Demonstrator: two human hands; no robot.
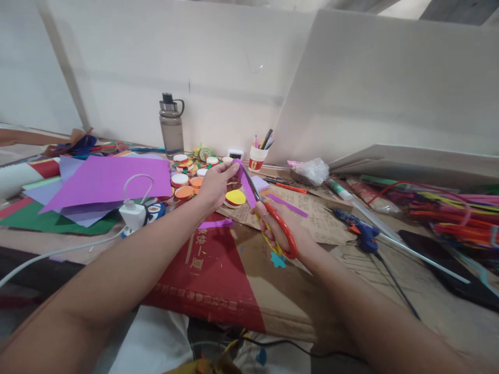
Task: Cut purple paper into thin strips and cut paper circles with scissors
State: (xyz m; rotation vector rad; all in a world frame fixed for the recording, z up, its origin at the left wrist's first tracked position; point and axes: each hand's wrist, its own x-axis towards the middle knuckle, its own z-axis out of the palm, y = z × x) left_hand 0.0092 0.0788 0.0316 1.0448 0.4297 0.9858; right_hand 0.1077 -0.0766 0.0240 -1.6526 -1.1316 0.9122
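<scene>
My left hand (215, 186) pinches the far end of a purple paper strip (246, 186) above the table. Red-and-yellow-handled scissors (286, 234) are in my right hand (277, 223), its fingers wrapped round the handles. The scissor blades run along the strip, reaching close to my left fingertips; whether they are parted I cannot tell. Another purple strip (288, 205) lies on brown paper to the right, and one more purple piece (215, 224) lies under my left forearm. Below my right hand is a blue flower-shaped cutout (278, 259).
Round lids in white, orange and yellow (235, 198) cluster beyond my left hand. Purple sheets (113, 179), a charger with cable (132, 214) and a water bottle (171, 127) stand left. A pen cup (258, 157) is behind; a glue gun (366, 236) and pipe cleaners (456, 213) lie right.
</scene>
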